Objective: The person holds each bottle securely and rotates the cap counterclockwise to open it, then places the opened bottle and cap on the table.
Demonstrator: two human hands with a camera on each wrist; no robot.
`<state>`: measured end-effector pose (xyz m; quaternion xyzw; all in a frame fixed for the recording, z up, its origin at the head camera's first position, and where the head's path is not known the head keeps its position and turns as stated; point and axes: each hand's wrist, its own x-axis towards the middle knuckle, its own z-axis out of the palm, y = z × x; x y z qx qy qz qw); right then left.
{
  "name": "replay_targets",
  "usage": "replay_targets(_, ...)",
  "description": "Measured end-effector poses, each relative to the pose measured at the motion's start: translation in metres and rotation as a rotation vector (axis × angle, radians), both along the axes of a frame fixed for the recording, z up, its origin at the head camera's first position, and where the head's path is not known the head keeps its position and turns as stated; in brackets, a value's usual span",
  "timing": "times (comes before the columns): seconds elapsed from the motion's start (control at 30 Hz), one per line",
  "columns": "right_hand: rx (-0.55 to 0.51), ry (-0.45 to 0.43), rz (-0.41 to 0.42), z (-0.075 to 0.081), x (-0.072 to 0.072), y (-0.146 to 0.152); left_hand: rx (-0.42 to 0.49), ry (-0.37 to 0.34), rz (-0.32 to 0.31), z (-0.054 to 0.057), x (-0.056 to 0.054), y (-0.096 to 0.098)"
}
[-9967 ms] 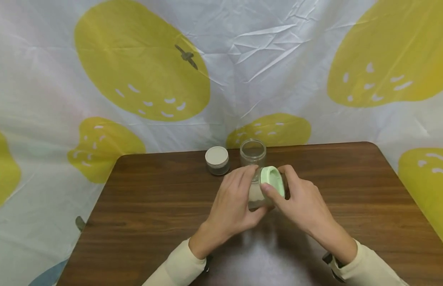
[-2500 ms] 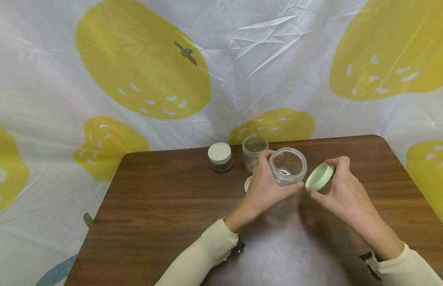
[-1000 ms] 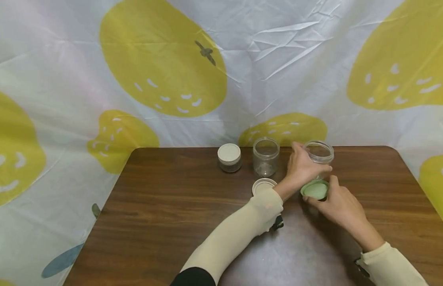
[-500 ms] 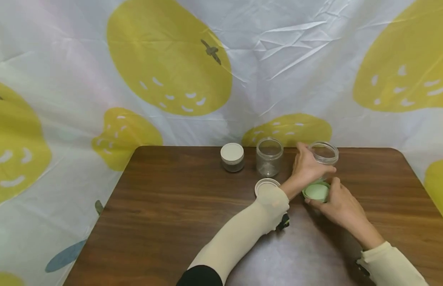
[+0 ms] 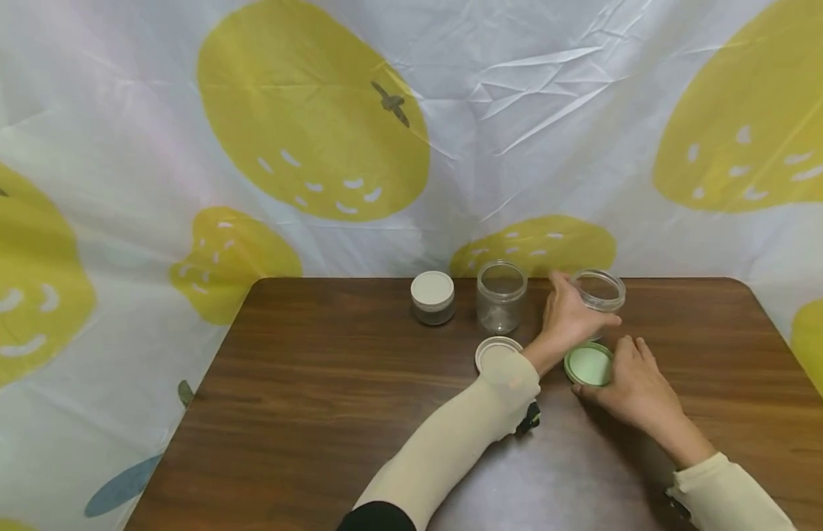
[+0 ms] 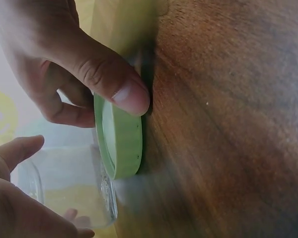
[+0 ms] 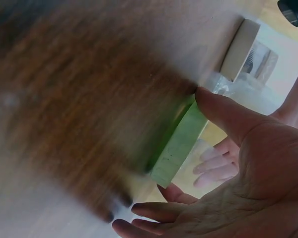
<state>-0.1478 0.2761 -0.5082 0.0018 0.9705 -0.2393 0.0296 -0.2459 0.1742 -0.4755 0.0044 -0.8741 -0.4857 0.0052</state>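
Note:
My left hand grips a clear jar without its lid, upright at the back right of the table. Its thumb and fingers lie on opposite sides of the jar. Just in front, a green lid lies flat on the table with its hollow side up. My right hand is beside that lid, its fingers fairly straight and spread and its thumb at the near rim. In the right wrist view the thumb touches or nearly touches one end of the green lid.
A second lidless clear jar stands left of the held one. Further left is a short jar with a cream lid on. A loose cream lid lies before them, partly behind my left sleeve. A patterned cloth hangs behind the table.
The green lid came off the jar and was lowered to the table. My left hand carried the jar to the back right. In the last half second my right fingers have spread from the lid.

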Motion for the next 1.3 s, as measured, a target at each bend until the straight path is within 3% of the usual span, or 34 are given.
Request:
replay_targets(0.23,0.005,0.008,0.007,0.001,0.000,0.003,0.013,-0.026,0.009,0.000,0.001,0.004)
replay_targets(0.6,-0.019,0.041,0.016,-0.003,0.002,-0.001,-0.097,0.028,-0.087,-0.006,0.009,-0.007)
replay_targets(0.77,0.002,0.131,0.022,0.000,0.005,-0.007,-0.169,0.160,-0.104,-0.002,0.016,-0.009)
replay_targets(0.9,0.050,0.243,-0.014,0.011,0.015,-0.019,-0.227,0.271,-0.112,0.013,0.026,-0.010)
replay_targets(1.0,0.087,0.320,-0.062,0.023,0.024,-0.030,-0.160,0.319,-0.149,0.029,0.034,-0.015)
replay_targets(1.13,0.110,0.491,-0.085,0.037,0.029,-0.043,0.049,0.403,-0.241,0.048,0.044,-0.029)
replay_targets(1.3,0.014,0.696,-0.071,0.049,0.031,-0.057,0.239,0.548,-0.337,0.062,0.051,-0.056)
